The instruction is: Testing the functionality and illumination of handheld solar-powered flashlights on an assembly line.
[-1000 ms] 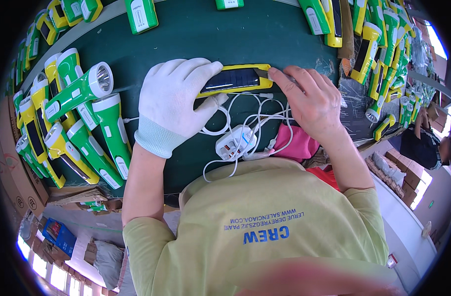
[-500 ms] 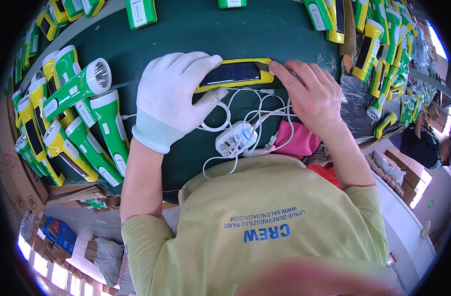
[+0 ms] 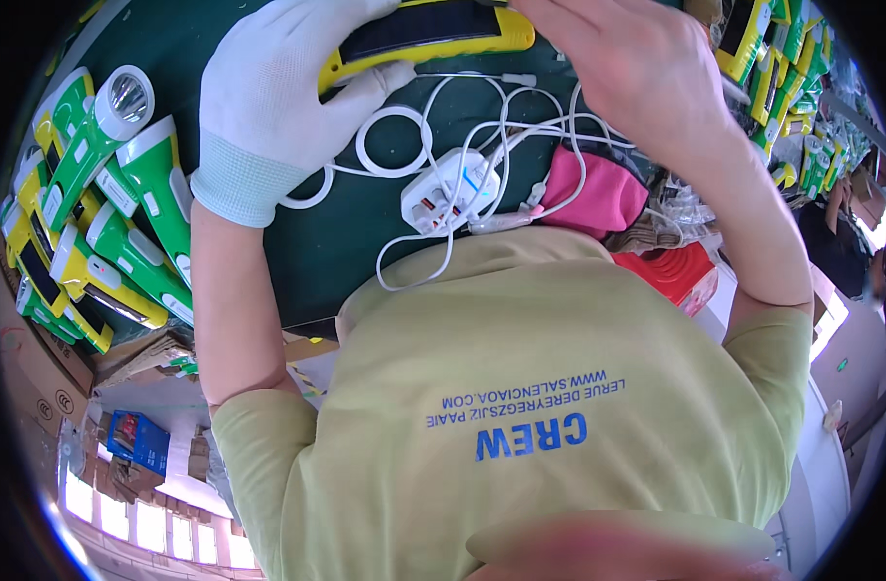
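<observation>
My left hand (image 3: pixel 278 92), in a white knit glove with a pale blue cuff, is closed around the left end of a yellow flashlight (image 3: pixel 520 32) with a dark solar panel facing up. It lies lengthwise at the picture's upper edge, partly cut off. Bare, my right hand (image 3: pixel 646 77) reaches over the flashlight's right end with bent fingers. A thin greyish piece shows by its fingertips at the panel's corner; what it is, I cannot make out. Below the flashlight, white cables (image 3: pixel 501 126) loop over a white power strip (image 3: pixel 452 194) with sockets.
Green, white and yellow flashlights (image 3: pixel 152 184) are heaped at the left of the dark green table (image 3: pixel 312 261). More flashlights (image 3: pixel 782 58) lie at the upper right. A pink cloth item (image 3: pixel 593 192) and a red object (image 3: pixel 670 271) sit near my body. A blue crate (image 3: pixel 138 441) stands lower left.
The view has shifted, so the flashlight and both hands now sit higher and partly outside the picture. My left hand keeps its hold; my right hand stays at the flashlight's right end.
</observation>
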Tool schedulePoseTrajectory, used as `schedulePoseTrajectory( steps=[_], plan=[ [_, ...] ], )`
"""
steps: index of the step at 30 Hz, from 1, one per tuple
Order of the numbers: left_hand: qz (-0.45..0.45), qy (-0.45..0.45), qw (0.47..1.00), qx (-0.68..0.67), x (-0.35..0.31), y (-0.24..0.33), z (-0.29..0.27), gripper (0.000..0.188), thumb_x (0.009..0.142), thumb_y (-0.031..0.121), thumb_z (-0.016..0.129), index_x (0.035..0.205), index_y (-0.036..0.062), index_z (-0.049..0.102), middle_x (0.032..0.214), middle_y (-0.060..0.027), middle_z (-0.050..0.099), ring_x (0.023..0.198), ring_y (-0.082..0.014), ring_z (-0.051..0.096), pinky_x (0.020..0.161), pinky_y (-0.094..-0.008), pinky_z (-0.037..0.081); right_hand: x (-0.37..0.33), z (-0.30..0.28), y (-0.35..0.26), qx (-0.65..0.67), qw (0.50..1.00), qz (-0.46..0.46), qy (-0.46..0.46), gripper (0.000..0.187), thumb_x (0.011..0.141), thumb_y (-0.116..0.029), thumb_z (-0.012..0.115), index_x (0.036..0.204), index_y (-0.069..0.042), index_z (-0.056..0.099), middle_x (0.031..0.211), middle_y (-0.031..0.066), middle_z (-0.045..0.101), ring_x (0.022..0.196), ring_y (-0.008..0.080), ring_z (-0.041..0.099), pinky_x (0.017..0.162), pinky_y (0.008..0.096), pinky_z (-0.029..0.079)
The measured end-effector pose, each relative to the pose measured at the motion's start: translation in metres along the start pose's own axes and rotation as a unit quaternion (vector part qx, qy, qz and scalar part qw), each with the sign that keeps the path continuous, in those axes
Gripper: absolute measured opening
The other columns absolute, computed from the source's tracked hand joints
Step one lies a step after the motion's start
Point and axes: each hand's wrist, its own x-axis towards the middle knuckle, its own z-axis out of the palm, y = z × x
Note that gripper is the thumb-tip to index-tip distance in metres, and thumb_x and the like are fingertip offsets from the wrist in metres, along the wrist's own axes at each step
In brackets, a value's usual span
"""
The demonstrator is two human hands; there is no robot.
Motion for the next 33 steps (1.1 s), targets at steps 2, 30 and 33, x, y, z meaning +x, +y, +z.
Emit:
schedulePoseTrajectory(
  steps=[2,30,33],
  plan=[
    [0.012,0.006,1.0,-0.002,0.001,-0.001,0.002,0.04,0.075,0.02,0.078,0.112,0.0079,0.068,0.101,-0.0112,0.069,0.091,-0.0303,0.065,0.081,-0.0353,0.052,0.002,0.002,0.006,0.013,1.0,0.014,-0.003,0.038,0.069,-0.004,0.065,0.106,0.0,0.063,0.082,0.0073,0.06,0.07,0.024,0.062,0.056,0.0334,0.051],
    [-0.002,-0.018,1.0,0.014,0.002,-0.003,-0.002,0.036,0.081,0.023,0.074,0.117,0.0189,0.07,0.105,-0.006,0.068,0.093,-0.0253,0.064,0.081,-0.0323,0.052,0.007,0.101,0.029,0.203,0.837,-0.123,0.494,0.033,0.074,0.001,0.063,0.107,-0.004,0.068,0.089,0.0087,0.063,0.071,0.0255,0.062,0.058,0.0349,0.051],
    [0.002,-0.017,1.0,0.002,0.004,-0.003,-0.004,0.037,0.081,0.024,0.074,0.117,0.0184,0.07,0.105,-0.0063,0.068,0.093,-0.0252,0.064,0.081,-0.0325,0.052,0.01,0.098,0.027,0.214,0.838,-0.118,0.488,0.033,0.074,0.001,0.062,0.106,-0.004,0.068,0.089,0.0084,0.063,0.071,0.0252,0.062,0.058,0.0346,0.05]
  ],
)
